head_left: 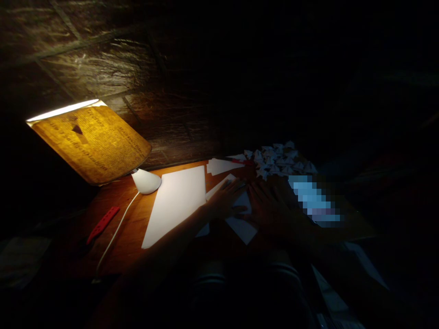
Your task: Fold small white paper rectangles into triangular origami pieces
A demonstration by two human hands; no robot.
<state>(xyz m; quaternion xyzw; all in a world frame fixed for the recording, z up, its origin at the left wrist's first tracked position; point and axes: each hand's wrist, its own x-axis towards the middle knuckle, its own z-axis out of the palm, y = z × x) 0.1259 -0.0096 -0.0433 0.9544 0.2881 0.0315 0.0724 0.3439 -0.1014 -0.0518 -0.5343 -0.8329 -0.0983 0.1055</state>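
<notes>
My left hand (224, 201) lies with its fingers stretched out over white paper (243, 201) on the wooden table. Close beside it, in deep shadow, my right hand (269, 203) rests with fingers extended near the paper's right edge. Both hands look flat and open, though the right one is dim. Below the hands a pointed piece of white paper (243, 229) sticks out toward me. Left of my hands lies a stack of white sheets (181, 201), partly covered by my left forearm. How the paper under my fingers is folded is hard to make out.
A lit lamp with a printed shade (92, 141) and white base (147, 182) stands left, its cord (118, 228) beside a red strip with holes (104, 224). Folded paper shapes (277, 160) pile up behind, near cut papers (222, 165) and a red-handled tool (243, 161). A blurred glowing screen (313, 201) lies right.
</notes>
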